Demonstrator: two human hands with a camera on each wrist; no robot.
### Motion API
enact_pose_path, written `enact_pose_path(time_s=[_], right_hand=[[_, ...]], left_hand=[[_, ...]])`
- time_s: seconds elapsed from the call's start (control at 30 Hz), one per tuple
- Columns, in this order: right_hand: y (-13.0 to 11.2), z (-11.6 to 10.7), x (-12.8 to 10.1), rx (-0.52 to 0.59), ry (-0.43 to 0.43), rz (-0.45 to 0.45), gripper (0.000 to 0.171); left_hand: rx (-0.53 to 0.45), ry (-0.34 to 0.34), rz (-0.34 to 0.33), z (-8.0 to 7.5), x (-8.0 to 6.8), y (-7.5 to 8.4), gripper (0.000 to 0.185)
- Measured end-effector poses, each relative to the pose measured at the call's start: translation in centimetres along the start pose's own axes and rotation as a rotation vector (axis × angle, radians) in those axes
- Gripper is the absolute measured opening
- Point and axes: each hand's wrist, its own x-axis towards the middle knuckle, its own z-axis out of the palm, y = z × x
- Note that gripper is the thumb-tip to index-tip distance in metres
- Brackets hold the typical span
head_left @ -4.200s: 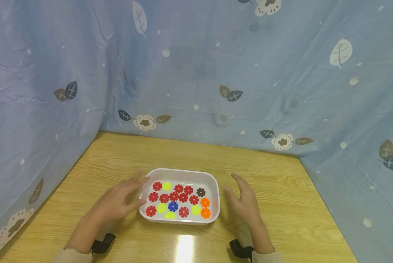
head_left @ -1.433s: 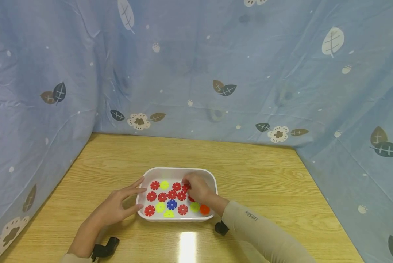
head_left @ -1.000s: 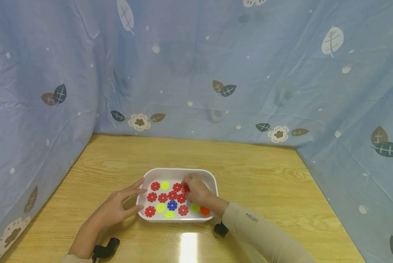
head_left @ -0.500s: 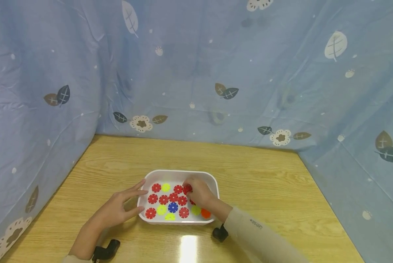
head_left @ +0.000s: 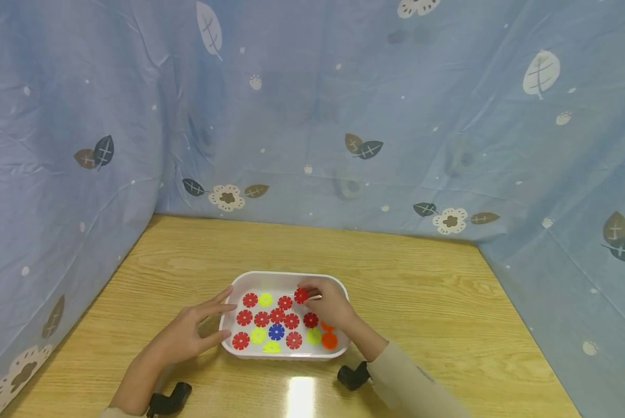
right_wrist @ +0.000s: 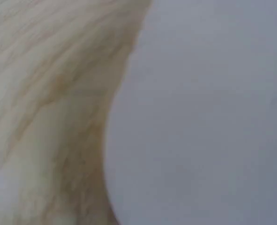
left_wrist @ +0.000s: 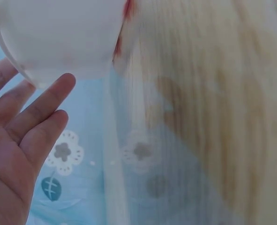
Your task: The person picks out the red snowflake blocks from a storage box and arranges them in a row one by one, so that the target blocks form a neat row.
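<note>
A white plastic tray holds several toothed plastic discs, among them a blue disc, a yellow disc and an orange disc. Between thumb and fingers, my right hand pinches a red disc over the tray's far right part. My left hand is at the tray's left end, its spread fingers on or close to the rim. In the left wrist view, those fingers lie beside the tray wall. The right wrist view has only the blurred tray wall and tabletop, without the hand.
The tray stands on a wood-grain table. A blue patterned curtain encloses the back and both sides. Black wrist straps sit below the hands, and light glares off the table in front of the tray.
My right hand came from outside the tray's right end into it and took hold of a red disc. In the last half second it drew slightly right, uncovering another red disc. The left hand stayed.
</note>
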Motion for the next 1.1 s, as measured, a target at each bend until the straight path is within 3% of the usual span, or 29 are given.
enact_pose_path(time_s=[0.4,0.6,0.93,1.1], right_hand=[[0.2,-3.1,-0.9,0.231,0.149,0.078,0.036],[0.9,-5.0,-1.3,0.288,0.230,0.105,0.035],[4.6,-8.2,-1.2,0.321,0.392,0.186,0.036],[6.9,-8.8,-1.0,0.350,0.432,0.231,0.037]], left_hand=[[-0.016,-0.019,-0.035,-0.1,0.0,0.3,0.041],[-0.026,-0.029,-0.076,-0.2,0.0,0.3,0.041],[-0.022,-0.018,-0.068,-0.1,0.0,0.3,0.040],[-0.018,-0.012,-0.034,0.0,0.0,0.2,0.040]])
